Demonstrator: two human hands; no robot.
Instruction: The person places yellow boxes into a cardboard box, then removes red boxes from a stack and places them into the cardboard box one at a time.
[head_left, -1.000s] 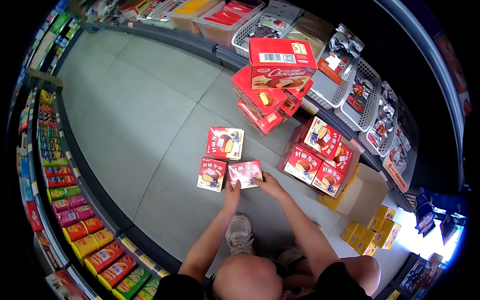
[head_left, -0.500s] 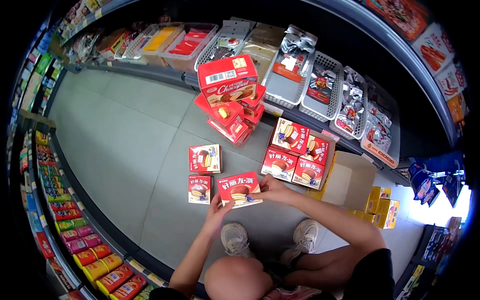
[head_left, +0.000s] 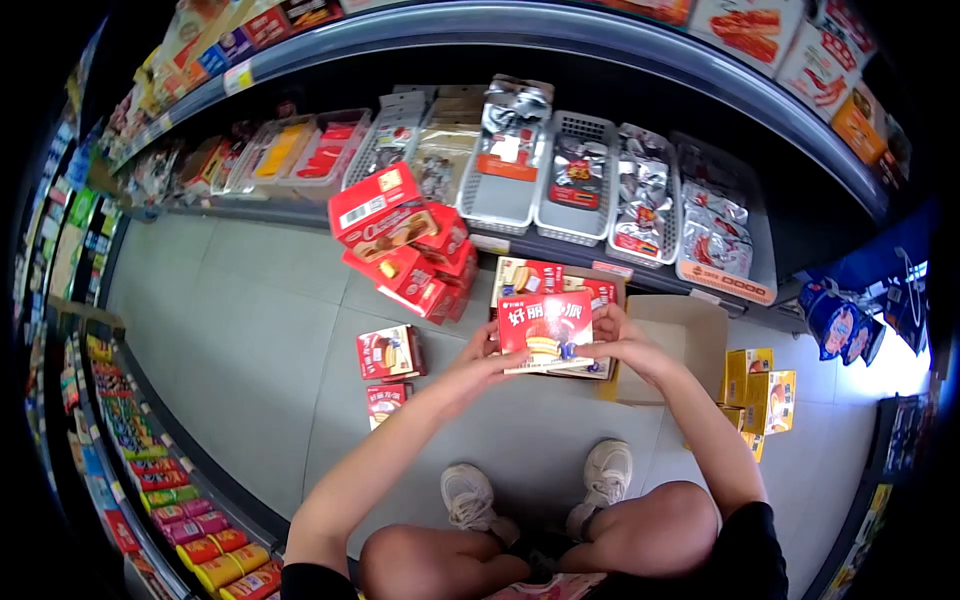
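My left hand [head_left: 484, 356] and my right hand [head_left: 632, 347] grip a red and white box of chocolate pies [head_left: 545, 318] from its two sides, thumbs on its front. The held box overlaps a group of similar pie boxes [head_left: 527, 272] standing together behind it, and hides much of them. To the left of my left hand, a pie box [head_left: 388, 353] lies on the floor, with another pie box [head_left: 386, 402] just in front of it, partly behind my forearm.
Stacked red Chocopai boxes [head_left: 385, 222] stand by the low shelf [head_left: 560, 245], which bears baskets of packaged snacks. An open carton [head_left: 672, 345] with a pale inside sits right of the grouped boxes. Several yellow boxes [head_left: 770, 400] are further right. My shoes [head_left: 607, 475] are close by.
Both hands have carried the pie box rightward and away from me, from beside the floor boxes to over the grouped boxes. The camera view has turned and tilted up.
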